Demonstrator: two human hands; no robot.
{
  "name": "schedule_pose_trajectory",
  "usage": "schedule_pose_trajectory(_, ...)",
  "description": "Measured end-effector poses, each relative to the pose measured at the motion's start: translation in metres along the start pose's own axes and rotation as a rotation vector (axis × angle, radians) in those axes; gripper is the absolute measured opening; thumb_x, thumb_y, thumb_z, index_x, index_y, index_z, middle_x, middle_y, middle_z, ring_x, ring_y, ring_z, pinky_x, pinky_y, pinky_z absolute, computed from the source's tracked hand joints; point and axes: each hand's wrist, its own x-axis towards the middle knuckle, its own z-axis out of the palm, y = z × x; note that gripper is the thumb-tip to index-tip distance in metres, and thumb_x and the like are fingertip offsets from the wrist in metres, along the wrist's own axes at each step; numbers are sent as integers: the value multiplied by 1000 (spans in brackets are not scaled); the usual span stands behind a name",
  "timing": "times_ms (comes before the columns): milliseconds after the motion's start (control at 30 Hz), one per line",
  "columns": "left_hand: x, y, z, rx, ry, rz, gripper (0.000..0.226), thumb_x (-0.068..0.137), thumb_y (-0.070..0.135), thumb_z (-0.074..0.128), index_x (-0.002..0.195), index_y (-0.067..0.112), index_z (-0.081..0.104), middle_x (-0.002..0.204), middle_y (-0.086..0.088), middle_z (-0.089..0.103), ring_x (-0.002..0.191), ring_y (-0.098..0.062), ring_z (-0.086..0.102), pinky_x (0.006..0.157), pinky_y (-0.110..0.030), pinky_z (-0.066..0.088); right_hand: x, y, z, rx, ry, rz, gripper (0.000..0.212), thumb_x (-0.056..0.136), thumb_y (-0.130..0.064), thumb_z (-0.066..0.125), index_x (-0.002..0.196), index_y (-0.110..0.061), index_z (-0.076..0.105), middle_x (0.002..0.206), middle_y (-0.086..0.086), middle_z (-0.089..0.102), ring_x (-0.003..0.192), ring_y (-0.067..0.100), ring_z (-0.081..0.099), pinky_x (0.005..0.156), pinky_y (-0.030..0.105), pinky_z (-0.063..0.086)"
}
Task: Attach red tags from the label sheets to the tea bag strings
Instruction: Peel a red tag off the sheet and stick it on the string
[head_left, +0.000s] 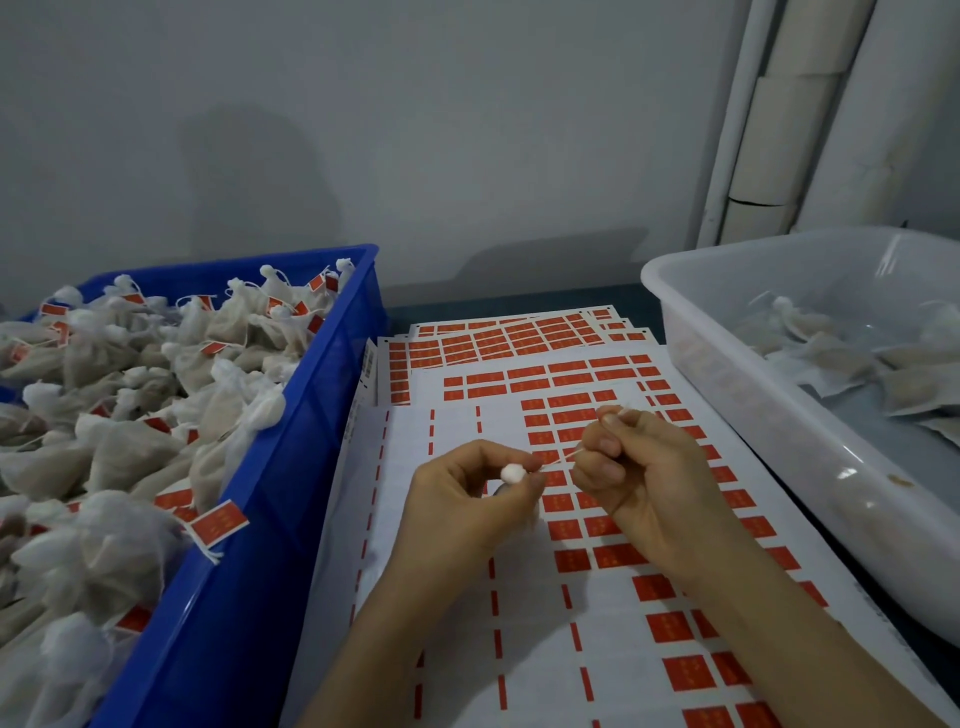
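Head view: the left hand (467, 499) pinched the tea bag's gathered top (510, 474). Its string (561, 460) ran taut rightward into the right hand (644, 478), which pinched it. The red tags (571, 560) lay directly beneath, nearer the right grip.

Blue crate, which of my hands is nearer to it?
Left. The left hand sits just right of the blue crate; the right hand is farther right, toward the white tub.
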Motion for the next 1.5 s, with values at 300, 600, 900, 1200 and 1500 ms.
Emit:
schedule_pose_trajectory(300,4,-7,-1,-21,-34,-22,16,81,16,69,69,26,66,70,17,68,73,-1,65,53,-8,47,1,0,0,-39,22,22,29,97,-8,39,71,-9,53,55,5,49,43,10,43,46,17,43)
schedule_pose_trajectory(600,2,5,-7,-82,-194,-77,36,67,59,52,75,29,69,79,21,70,81,2,66,59,-4,47,-1,-1,-3,-349,39,-146,12,85,-15,58,80,-16,69,71,3,69,57,13,63,59,19,53)
schedule_pose_trajectory(900,-3,8,-6,-37,-371,-58,14,79,35,69,69,44,71,76,12,72,74,-11,69,68,-16,56,-6,0,-1,-679,8,-332,24,62,-43,61,76,-25,69,61,-4,67,55,13,65,56,15,52)
schedule_pose_trajectory(1200,-1,9,-12,-153,-431,-126,9,75,38,68,81,33,73,79,4,74,63,-18,71,55,-21,55,-9,1,2,-784,-84,-386,22,68,-45,55,79,-28,63,68,-20,65,68,-1,63,57,5,45)
schedule_pose_trajectory(1500,2,4,-11,-174,-316,-81,21,65,45,66,77,29,72,68,0,70,47,-16,63,54,-24,55,-7,10,0,-850,-143,-413,11,83,-26,62,79,-36,62,79,-27,65,82,-6,61,63,4,46)
